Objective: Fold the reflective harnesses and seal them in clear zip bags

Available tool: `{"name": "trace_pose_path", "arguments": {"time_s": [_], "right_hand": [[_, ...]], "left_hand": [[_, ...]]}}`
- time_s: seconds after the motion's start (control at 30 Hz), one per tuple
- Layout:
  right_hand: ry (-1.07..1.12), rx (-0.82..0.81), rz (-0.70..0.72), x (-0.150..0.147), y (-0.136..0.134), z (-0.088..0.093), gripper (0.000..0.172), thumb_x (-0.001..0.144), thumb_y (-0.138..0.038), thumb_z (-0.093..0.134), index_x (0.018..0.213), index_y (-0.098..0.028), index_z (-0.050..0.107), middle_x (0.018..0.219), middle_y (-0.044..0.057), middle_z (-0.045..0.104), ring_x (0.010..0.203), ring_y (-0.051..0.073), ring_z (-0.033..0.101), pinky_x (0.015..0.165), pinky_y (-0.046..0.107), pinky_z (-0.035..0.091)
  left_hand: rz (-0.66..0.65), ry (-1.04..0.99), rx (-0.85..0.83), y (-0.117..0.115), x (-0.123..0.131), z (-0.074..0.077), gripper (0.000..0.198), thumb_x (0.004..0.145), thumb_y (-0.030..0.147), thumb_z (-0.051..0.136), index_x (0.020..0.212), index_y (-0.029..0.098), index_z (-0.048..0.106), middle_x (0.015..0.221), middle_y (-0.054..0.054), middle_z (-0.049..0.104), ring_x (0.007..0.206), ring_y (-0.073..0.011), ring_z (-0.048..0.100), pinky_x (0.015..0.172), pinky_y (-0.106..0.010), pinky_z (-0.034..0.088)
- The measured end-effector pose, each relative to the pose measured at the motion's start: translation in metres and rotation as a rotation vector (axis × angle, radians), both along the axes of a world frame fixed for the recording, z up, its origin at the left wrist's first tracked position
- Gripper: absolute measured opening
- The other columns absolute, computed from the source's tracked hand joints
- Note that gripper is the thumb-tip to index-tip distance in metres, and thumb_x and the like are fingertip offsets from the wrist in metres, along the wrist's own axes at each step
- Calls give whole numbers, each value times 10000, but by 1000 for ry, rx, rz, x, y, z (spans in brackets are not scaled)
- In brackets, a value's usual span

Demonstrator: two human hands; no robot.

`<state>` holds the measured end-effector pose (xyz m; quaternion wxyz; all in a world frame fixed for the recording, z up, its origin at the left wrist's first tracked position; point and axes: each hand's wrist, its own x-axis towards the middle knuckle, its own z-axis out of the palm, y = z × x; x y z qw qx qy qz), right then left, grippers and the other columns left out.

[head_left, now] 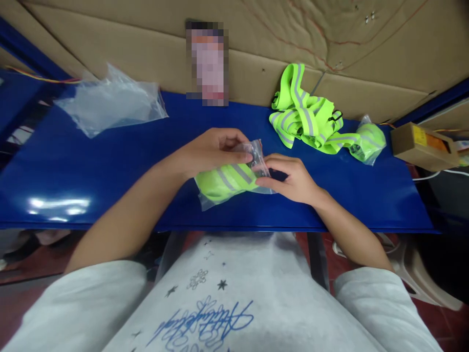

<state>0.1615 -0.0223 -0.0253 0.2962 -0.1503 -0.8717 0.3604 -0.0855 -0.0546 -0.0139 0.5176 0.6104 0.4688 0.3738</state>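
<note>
left hand and right hand both pinch the zip bag mouth over the folded reflective vest; I'd keep fabric clear of the seal and press evenly.

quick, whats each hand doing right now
Left hand: closed, pinching the top of the clear bag that holds a folded neon band.
Right hand: closed, pinching the same bag's open end.
</note>
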Motion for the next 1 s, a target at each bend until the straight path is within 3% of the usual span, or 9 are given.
{"name": "trace_pose_path", "arguments": {"time_s": [0.13, 0.33, 0.43, 0.6, 0.8, 0.9, 1.0], "right_hand": [[13, -131, -82, 3, 0, 7, 255, 954, -440, 724, 949, -188, 767, 839, 16, 702, 686, 110, 544, 680, 266, 449], [9, -420, -168, 9, 13, 12, 513, 789, -650, 804, 786, -155, 670, 606, -55, 484, 565, 75, 340, 531, 240, 267], [61, -462, -262, 12, 17, 11, 541, 745, -671, 827, 806, -157, 667, 657, -33, 536, 601, 86, 383, 558, 240, 292], [44, -543, -162, 11, 15, 11, 449, 831, -581, 788, 956, -161, 693, 798, 4, 630, 715, 114, 525, 653, 241, 409], [-106, -608, -160, 7, 7, 9, 490, 846, -651, 746, 949, -172, 716, 599, -46, 507, 525, 90, 401, 501, 238, 288], [-54, -635, -189, 6, 8, 6, 469, 833, -603, 778, 965, -158, 709, 730, -8, 619, 599, 100, 491, 541, 237, 340], [-19, -704, -140, 7, 9, 4, 484, 822, -523, 809, 1111, -152, 691, 903, 28, 689, 679, 110, 555, 582, 233, 390]], "left_hand": [[62, -117, 7, -6, 6, 5, 296, 760, 367, 879, 896, 199, 678, 861, -36, 759, 705, -162, 703, 607, -258, 571], [105, -120, 47, -2, 5, -3, 312, 750, 391, 908, 894, 236, 679, 914, -12, 747, 750, -158, 690, 662, -281, 586], [138, -94, 66, 0, 7, -7, 383, 714, 420, 925, 932, 236, 668, 929, -14, 736, 787, -162, 696, 718, -294, 593], [202, -60, 75, 2, 16, -13, 421, 775, 570, 831, 831, 196, 645, 822, -31, 710, 690, -139, 641, 632, -257, 523], [133, -30, 124, -6, 33, -18, 426, 800, 540, 819, 910, 163, 652, 853, -32, 715, 720, -128, 630, 646, -237, 481], [149, -44, 131, -10, 40, -23, 425, 805, 538, 812, 895, 160, 640, 863, -28, 704, 731, -123, 620, 657, -236, 475], [147, -23, 138, -10, 44, -30, 421, 798, 527, 821, 877, 163, 626, 822, -8, 673, 705, -114, 590, 641, -230, 451]]}}
